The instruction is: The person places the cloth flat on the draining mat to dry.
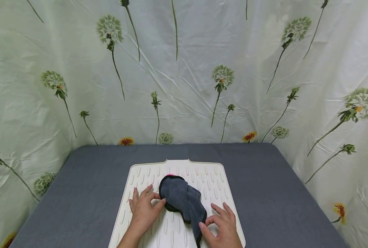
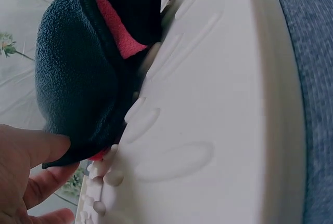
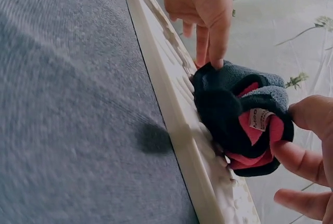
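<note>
A crumpled dark grey-blue cloth (image 1: pixel 181 194) with black edging lies bunched on a white ridged board (image 1: pixel 208 179). My left hand (image 1: pixel 145 210) pinches its left edge between thumb and forefinger, the other fingers spread. At the lower right, my right hand (image 1: pixel 222 229) pinches the cloth's narrow trailing end. In the left wrist view, the cloth (image 2: pixel 65 73) stands up from the board, and a strip of its pink underside (image 2: pixel 117 24) shows. Folds of pink and a white printed label (image 3: pixel 258 119) appear between both hands in the right wrist view.
The board lies on a dark grey fabric-covered table (image 1: pixel 94 186), with table surface on both sides of it. A pale curtain (image 1: pixel 184 75) printed with dandelions hangs behind and along the sides. The board has a raised rim (image 3: pixel 182 151).
</note>
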The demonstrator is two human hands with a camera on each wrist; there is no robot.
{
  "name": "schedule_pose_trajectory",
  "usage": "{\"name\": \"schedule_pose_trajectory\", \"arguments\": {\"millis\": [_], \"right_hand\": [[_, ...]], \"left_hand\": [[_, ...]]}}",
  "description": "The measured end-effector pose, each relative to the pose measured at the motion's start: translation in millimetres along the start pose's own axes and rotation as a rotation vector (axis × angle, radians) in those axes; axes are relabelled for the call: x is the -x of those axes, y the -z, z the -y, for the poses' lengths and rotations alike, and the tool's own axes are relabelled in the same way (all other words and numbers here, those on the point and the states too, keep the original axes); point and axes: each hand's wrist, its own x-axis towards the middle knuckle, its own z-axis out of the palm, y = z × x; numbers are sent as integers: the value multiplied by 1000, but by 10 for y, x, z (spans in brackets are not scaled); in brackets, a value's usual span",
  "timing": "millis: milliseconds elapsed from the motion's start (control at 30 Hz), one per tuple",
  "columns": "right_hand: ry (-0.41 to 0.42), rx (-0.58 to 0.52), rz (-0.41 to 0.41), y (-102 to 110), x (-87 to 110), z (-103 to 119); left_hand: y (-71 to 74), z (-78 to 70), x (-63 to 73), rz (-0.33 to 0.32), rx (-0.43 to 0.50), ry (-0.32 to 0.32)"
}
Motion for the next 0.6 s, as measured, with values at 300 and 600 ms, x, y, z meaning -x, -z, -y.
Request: {"name": "schedule_pose_trajectory", "arguments": {"millis": [300, 600], "right_hand": [[-13, 3, -2, -28, 9, 23], [-9, 43, -50, -12, -22, 27]], "left_hand": [[-28, 13, 32, 16, -28, -10], [35, 23, 47, 20, -46, -16]]}}
